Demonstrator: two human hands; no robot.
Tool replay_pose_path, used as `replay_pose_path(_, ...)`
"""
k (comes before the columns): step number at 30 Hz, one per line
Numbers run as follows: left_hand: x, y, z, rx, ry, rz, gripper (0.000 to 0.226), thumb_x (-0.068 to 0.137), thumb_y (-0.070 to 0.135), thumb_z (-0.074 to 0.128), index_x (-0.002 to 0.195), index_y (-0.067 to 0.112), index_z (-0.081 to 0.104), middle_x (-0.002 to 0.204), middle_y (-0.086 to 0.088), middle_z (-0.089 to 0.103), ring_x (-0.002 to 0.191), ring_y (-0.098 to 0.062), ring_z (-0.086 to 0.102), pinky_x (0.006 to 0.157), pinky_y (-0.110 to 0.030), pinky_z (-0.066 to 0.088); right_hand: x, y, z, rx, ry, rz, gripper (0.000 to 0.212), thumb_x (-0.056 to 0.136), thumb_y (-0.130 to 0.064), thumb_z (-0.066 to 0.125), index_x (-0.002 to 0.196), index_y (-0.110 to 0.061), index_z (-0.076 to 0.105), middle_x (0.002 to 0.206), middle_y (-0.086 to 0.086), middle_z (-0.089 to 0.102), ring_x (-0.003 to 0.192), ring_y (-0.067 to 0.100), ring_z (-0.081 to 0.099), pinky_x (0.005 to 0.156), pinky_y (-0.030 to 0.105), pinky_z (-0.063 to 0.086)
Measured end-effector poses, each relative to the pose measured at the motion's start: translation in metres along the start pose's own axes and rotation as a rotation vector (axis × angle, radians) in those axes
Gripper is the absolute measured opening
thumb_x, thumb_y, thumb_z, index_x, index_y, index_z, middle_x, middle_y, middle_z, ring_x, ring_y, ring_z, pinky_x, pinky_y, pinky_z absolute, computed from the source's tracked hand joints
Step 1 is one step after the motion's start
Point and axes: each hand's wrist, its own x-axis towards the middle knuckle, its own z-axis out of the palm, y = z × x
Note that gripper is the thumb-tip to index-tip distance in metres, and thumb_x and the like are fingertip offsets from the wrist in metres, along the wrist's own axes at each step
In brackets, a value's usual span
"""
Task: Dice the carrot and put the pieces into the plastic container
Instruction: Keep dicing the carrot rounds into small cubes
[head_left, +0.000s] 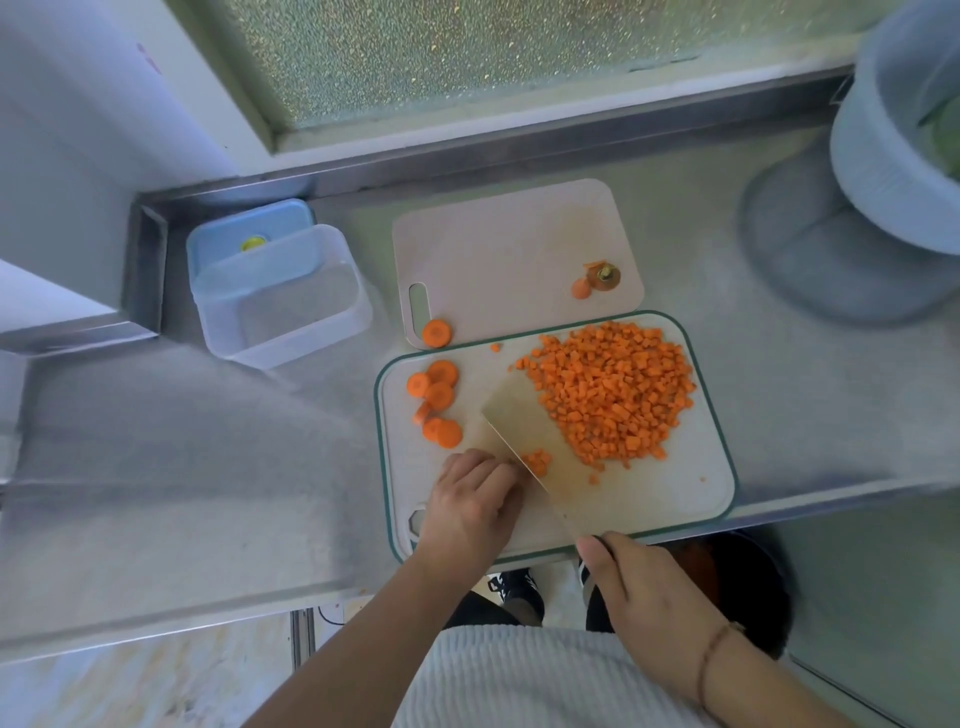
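A big heap of diced carrot (613, 395) covers the right half of the green-rimmed cutting board (691, 499). Several round carrot slices (439, 400) lie at its left side. My right hand (644, 597) grips the handle of a broad cleaver (524, 426), whose blade slants across the board's middle. My left hand (475, 499) sits with curled fingers against the blade's left face, holding a small bunch of carrot pieces (537, 461) there. The clear plastic container (285, 296) stands without contents at the left on the steel counter, apart from both hands.
A second, pale cutting board (498, 249) lies behind with carrot end scraps (597, 278) on it; one slice (436, 332) sits at its corner. The blue lid (249, 234) rests behind the container. A light-blue bowl (883, 156) stands at the far right. A window runs along the back.
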Motion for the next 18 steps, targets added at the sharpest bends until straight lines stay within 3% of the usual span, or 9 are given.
replay_pose_path(6,0.001,0.001,-0.002,-0.033,0.045,-0.032,0.017,0.079,-0.002,0.07,0.07,0.008,0.06,0.066,-0.001,0.059,0.072,-0.019,0.054,0.067,-0.031,0.046,-0.014,0.005,-0.005,0.018,-0.045,0.033,0.098,0.068,-0.09,-0.003,0.096,-0.022,0.062,0.086,0.0,0.07,0.082,0.011,0.063,0.079,0.032,0.049)
replay_pose_path(8,0.0,0.001,-0.001,-0.024,0.052,-0.008,0.02,0.085,0.001,0.067,0.069,0.008,0.059,0.065,-0.001,0.058,0.07,-0.02,0.054,0.065,-0.03,0.044,-0.012,0.006,-0.001,-0.004,-0.052,0.052,0.097,0.065,-0.092,-0.007,0.091,-0.025,0.059,0.08,0.0,0.068,0.076,0.011,0.062,0.075,0.031,0.049)
replay_pose_path(12,-0.002,-0.001,-0.002,-0.022,0.049,0.013,0.017,0.085,-0.002,0.065,0.074,0.009,0.059,0.068,-0.003,0.062,0.07,-0.022,0.057,0.065,-0.032,0.046,-0.002,-0.005,0.003,-0.016,-0.015,0.039,0.09,0.065,-0.091,-0.009,0.083,-0.029,0.053,0.069,-0.001,0.062,0.068,0.012,0.059,0.067,0.031,0.048)
replay_pose_path(15,-0.002,-0.003,-0.007,-0.056,0.066,-0.008,0.03,0.075,-0.011,0.067,0.082,0.016,0.055,0.069,-0.001,0.062,0.071,-0.02,0.056,0.069,-0.029,0.045,-0.002,-0.012,-0.002,0.071,0.026,0.056,0.082,0.074,-0.088,0.006,0.082,-0.025,0.058,0.075,0.002,0.065,0.074,0.013,0.06,0.075,0.035,0.049)
replay_pose_path(18,0.004,-0.007,-0.022,-0.089,0.16,-0.073,0.033,0.078,-0.008,0.067,0.085,0.02,0.05,0.075,0.003,0.062,0.073,-0.018,0.054,0.068,-0.033,0.045,-0.008,-0.019,-0.01,0.111,-0.036,0.123,0.05,0.092,-0.056,0.027,0.08,-0.018,0.057,0.066,0.011,0.06,0.063,0.022,0.056,0.077,0.035,0.05)
